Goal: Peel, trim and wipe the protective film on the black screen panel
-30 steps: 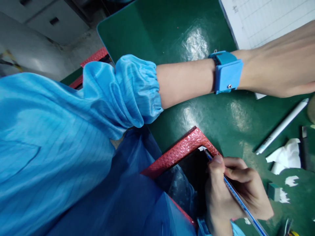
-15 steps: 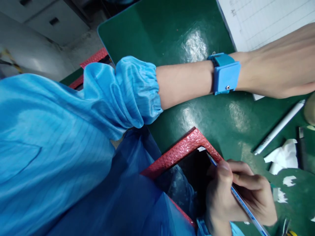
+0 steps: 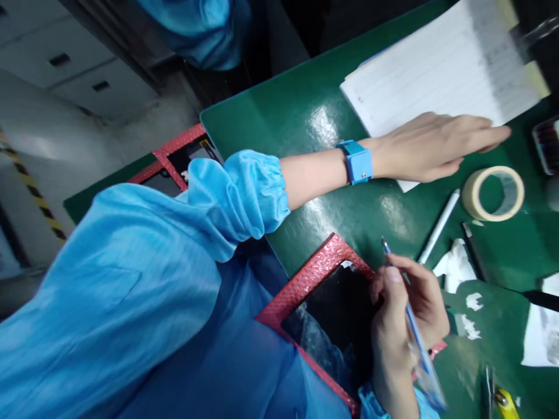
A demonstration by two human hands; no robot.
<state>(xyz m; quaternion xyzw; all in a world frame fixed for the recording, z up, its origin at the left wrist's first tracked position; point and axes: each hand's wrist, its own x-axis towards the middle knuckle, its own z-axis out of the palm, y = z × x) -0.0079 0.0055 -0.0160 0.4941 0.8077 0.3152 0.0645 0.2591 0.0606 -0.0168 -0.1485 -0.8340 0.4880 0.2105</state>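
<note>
Right hand (image 3: 404, 317) clenched around a slim blue-and-white pen (image 3: 410, 323), thumb and fingers pinching the barrel, tip angled up and away over the near edge of a red bubble-wrap bag (image 3: 312, 279). Left hand (image 3: 430, 145) released and flat, palm down, fingers stretched out, resting on the lower edge of a white ruled paper sheet (image 3: 437, 75); nothing grasped.

Underneath everything, a glossy green bench mat (image 3: 305, 110). Across the near left, a light blue smock sleeve (image 3: 236, 192) with a gathered cuff, bare forearm beyond it. Paper sheet at the far right of the mat. Red bubble-wrap bag at the near edge, just under the right hand, with a flat black panel (image 3: 340, 302) showing in its open mouth. A second red bag (image 3: 179, 151) partly hidden behind the sleeve at the far left.

Between the two hands, a roll of pale masking tape (image 3: 493, 194) lying flat, and beside it a white marker pen (image 3: 439, 226) lying slantwise. Blue wrist strap (image 3: 358, 162) snug around the left wrist. Torn white paper scraps (image 3: 456, 265) scattered just right of the pen hand.
</note>
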